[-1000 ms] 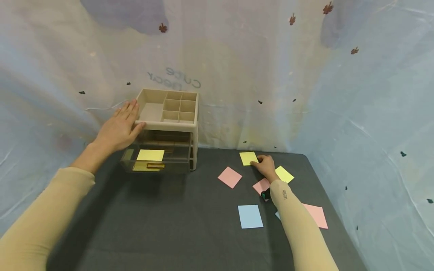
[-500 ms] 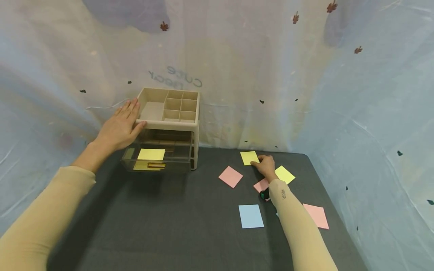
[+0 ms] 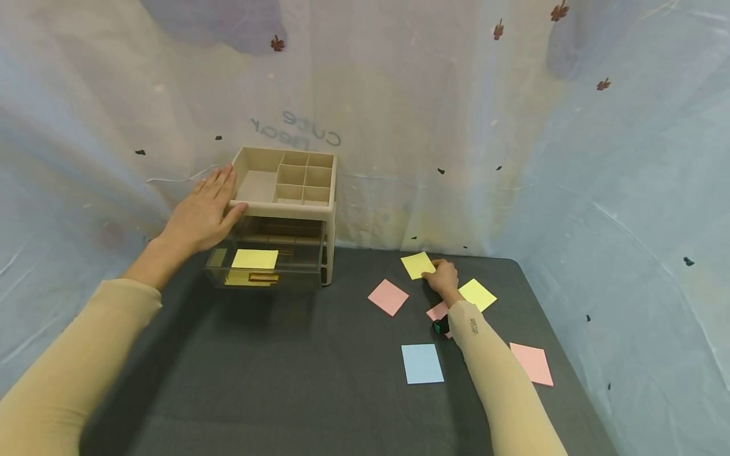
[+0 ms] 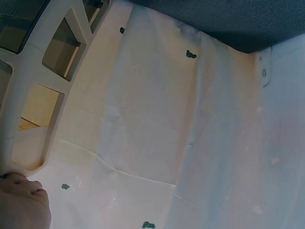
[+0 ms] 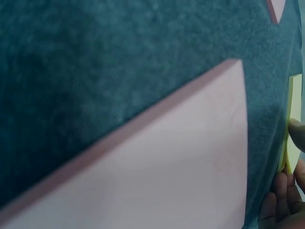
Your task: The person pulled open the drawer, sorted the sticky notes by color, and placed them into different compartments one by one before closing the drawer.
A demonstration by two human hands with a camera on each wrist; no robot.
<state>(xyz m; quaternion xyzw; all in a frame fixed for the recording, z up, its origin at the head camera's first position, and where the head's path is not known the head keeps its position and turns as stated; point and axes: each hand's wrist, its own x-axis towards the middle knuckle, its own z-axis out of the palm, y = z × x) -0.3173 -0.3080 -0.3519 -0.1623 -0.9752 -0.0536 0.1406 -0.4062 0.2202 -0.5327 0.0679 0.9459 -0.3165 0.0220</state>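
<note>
My left hand (image 3: 204,212) lies with fairly straight fingers on the left rim of a beige organizer (image 3: 285,208). Below, its clear drawer (image 3: 296,278) is pulled out and holds yellow notes (image 3: 254,259). At the back right, my right hand (image 3: 445,278) pinches the right corner of a yellow note pad (image 3: 416,265). In the right wrist view the fingers (image 5: 282,195) and thumb grip the yellow pad (image 5: 295,102) at its end. The left wrist view has part of my left hand (image 4: 23,202) against the organizer's side (image 4: 28,62).
Another yellow pad (image 3: 478,295) lies right of my right hand. Pink pads (image 3: 388,297) (image 3: 531,363) and a blue pad (image 3: 422,364) lie on the dark table (image 3: 256,380); one more pink pad (image 3: 438,310) is partly under the right wrist. A patterned curtain (image 3: 388,126) hangs behind.
The yellow pad in my right hand has turned slightly and shifted a little left, its left corner now tilted. My right hand has moved slightly left with it. The left hand stays on the organizer.
</note>
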